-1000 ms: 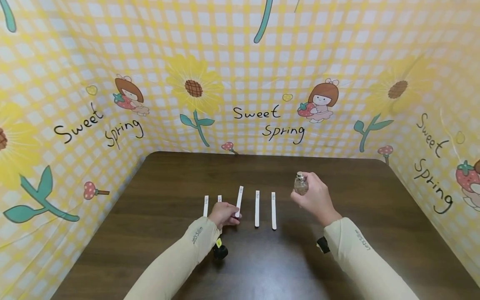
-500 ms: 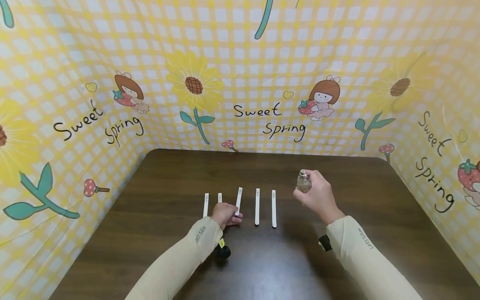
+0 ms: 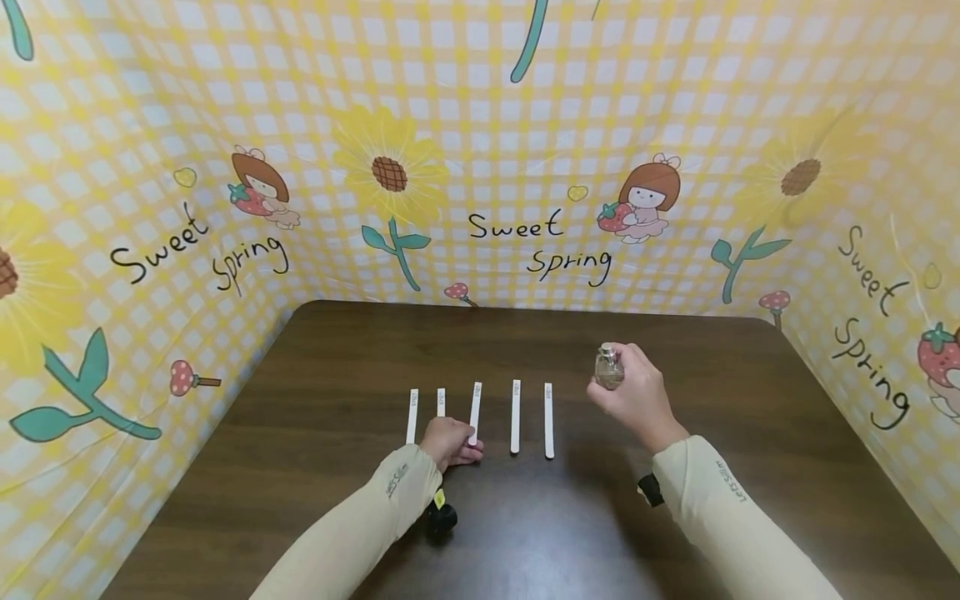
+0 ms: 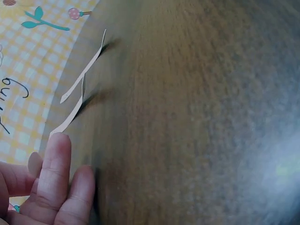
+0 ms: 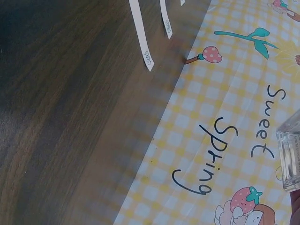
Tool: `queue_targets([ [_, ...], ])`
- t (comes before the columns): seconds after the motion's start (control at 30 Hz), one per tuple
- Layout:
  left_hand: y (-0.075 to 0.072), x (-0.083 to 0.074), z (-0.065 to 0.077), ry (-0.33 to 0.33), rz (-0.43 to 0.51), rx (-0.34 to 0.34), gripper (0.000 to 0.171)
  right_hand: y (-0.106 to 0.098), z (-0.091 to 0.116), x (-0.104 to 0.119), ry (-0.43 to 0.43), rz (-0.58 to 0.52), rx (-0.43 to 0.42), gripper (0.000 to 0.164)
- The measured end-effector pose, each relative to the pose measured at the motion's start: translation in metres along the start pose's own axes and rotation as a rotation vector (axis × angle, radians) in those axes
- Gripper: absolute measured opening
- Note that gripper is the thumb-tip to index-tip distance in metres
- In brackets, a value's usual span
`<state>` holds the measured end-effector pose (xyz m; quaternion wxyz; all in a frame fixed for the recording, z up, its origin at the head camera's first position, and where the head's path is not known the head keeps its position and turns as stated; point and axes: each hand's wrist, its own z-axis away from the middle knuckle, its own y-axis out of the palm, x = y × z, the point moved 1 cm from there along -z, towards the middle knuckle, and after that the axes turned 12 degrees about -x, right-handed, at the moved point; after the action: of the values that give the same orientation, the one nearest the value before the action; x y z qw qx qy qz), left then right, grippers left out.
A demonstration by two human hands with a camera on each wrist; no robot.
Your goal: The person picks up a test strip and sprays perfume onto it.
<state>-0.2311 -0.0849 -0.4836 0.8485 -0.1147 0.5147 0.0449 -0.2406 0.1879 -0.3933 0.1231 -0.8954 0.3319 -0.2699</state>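
Observation:
A white perfume test strip [image 3: 476,414] stands out from my left hand [image 3: 447,442], which pinches its near end between thumb and fingers. To the left of it lie two similar strips, one strip [image 3: 412,417] with its lower end hidden by the hand and sleeve, and another [image 3: 441,402] mostly covered by the hand. Two more, a strip [image 3: 515,417] and a strip [image 3: 549,421], lie to the right. My right hand [image 3: 636,392] grips a small clear glass perfume bottle [image 3: 608,368] with a silvery top, upright above the table. Part of the bottle [image 5: 290,157] shows in the right wrist view.
The dark wooden table [image 3: 525,533] carries the row of strips near its middle. A yellow checked cloth [image 3: 517,150] with printed flowers and lettering walls the back and both sides. A black wrist camera [image 3: 442,518] hangs below the left sleeve.
My left hand has come slightly toward me, bringing its pinched strip lower in the head view. The bottle has shifted slightly right with my right hand.

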Motion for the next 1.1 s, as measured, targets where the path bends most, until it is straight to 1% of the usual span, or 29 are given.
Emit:
queue_targets([
  [0.2, -0.003, -0.005, 0.002, -0.008, -0.089, 0.018, 0.02, -0.001, -0.001, 0.001, 0.0, -0.04, -0.01, 0.043],
  [0.37, -0.008, -0.009, 0.004, -0.024, -0.158, 0.033, 0.014, -0.001, 0.0, 0.0, 0.005, -0.137, -0.027, 0.042],
  [0.47, -0.011, -0.01, 0.007, -0.029, -0.204, 0.041, 0.009, -0.001, 0.0, -0.001, 0.007, -0.183, -0.056, 0.042],
  [0.57, -0.012, -0.012, 0.009, -0.014, -0.259, 0.066, 0.007, 0.0, 0.0, -0.003, -0.013, -0.221, -0.092, 0.04],
  [0.63, -0.012, -0.013, 0.011, 0.001, -0.292, 0.087, 0.007, -0.004, -0.004, 0.006, -0.03, -0.236, -0.105, 0.039],
  [0.7, -0.01, -0.013, 0.012, 0.012, -0.314, 0.105, 0.007, -0.003, -0.004, 0.006, -0.041, -0.252, -0.11, 0.039],
  [0.8, -0.009, -0.014, 0.014, 0.014, -0.327, 0.122, 0.008, -0.001, -0.004, 0.005, -0.061, -0.265, -0.109, 0.038],
  [0.87, -0.009, -0.015, 0.015, 0.009, -0.328, 0.132, 0.008, 0.003, 0.0, -0.006, -0.076, -0.279, -0.115, 0.038],
  [0.97, -0.011, -0.016, 0.013, 0.009, -0.323, 0.145, 0.007, 0.004, 0.003, -0.01, -0.094, -0.294, -0.129, 0.038],
  [1.03, -0.013, -0.017, 0.01, 0.027, -0.314, 0.159, 0.008, 0.004, 0.004, -0.012, -0.106, -0.297, -0.136, 0.038],
  [1.1, -0.017, -0.019, 0.007, 0.075, -0.32, 0.179, 0.013, 0.004, 0.006, -0.014, -0.114, -0.295, -0.134, 0.037],
])
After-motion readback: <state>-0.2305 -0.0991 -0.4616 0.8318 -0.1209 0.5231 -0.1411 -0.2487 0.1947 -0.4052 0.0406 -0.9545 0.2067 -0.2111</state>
